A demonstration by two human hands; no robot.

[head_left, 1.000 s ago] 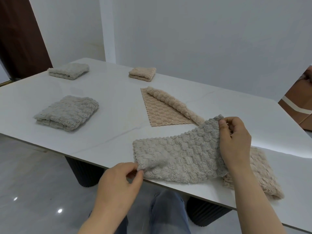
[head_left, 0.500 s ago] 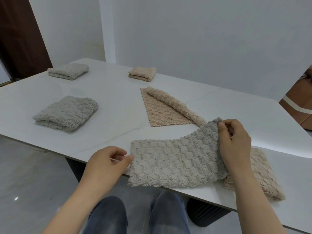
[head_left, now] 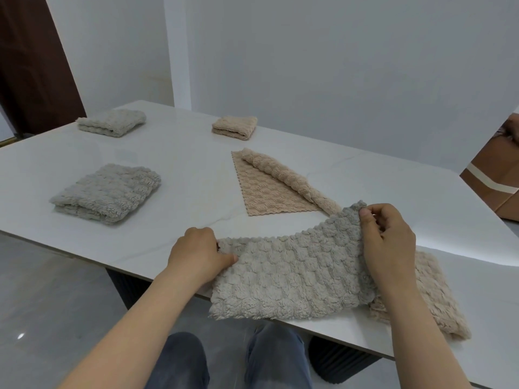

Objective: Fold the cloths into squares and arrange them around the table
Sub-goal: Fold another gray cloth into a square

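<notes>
A fluffy grey cloth point(head_left: 292, 273) lies folded into a long strip at the near edge of the white table point(head_left: 179, 197), its lower edge hanging over the rim. My left hand point(head_left: 200, 255) pinches its left end. My right hand point(head_left: 386, 242) grips its raised right end. Under that end lies a beige cloth point(head_left: 438, 299), partly hidden by my right arm. Farther back rests an unfolded beige cloth point(head_left: 266, 189) with one side rolled over. Two folded grey squares point(head_left: 108, 192) point(head_left: 112, 122) sit at the left, and a folded beige square point(head_left: 235, 127) at the back.
A dark door point(head_left: 31, 66) stands at the far left and white walls run behind the table. A brown cardboard box point(head_left: 494, 181) sits beyond the right edge. My knees in jeans point(head_left: 224, 360) are below the near table edge, beside the dark ribbed table base point(head_left: 345, 360).
My left hand let go of the strip's lower left corner, moved up and to the left end, and now pinches the upper left edge. My right hand stayed on the raised right end.
</notes>
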